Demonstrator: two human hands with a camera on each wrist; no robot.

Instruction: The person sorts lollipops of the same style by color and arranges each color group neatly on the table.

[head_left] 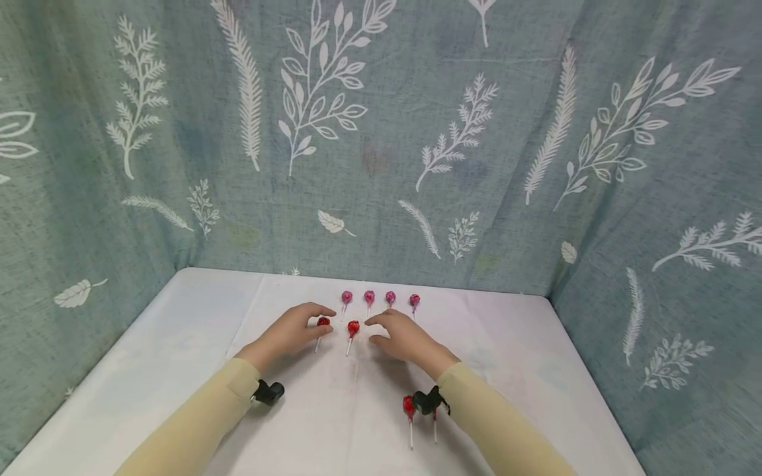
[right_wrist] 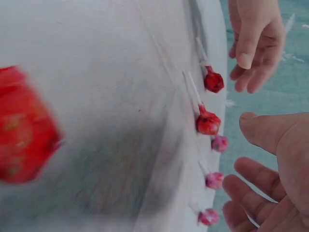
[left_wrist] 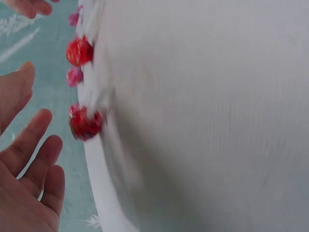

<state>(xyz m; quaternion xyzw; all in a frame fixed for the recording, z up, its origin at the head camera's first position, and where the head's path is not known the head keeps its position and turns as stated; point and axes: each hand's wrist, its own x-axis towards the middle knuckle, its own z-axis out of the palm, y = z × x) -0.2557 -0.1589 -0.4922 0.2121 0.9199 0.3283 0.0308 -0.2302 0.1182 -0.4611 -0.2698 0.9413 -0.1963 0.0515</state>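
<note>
Four pink lollipops (head_left: 369, 295), four red lollipops (head_left: 353, 327) (eight altogether) and two hands (head_left: 290, 332) show.

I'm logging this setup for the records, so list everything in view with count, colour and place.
Pink lollipops: 4, pink to reddish pink, in a row near the table's far edge
Middle red lollipops: 2, red, in front of the pink row
Near red lollipops: 2, red, near side, right of centre, one partly hidden
Tabletop: 1, white, under the lollipops
Cloth backdrop: number of pieces unclear, grey-green with white leaf prints, behind and at both sides
Wrist cameras: 2, black, one per wrist
Sleeves: 2, pale yellow, on both forearms
Left grip: 1, bare, at the left middle red lollipop
Right grip: 1, bare, right of the other
</note>
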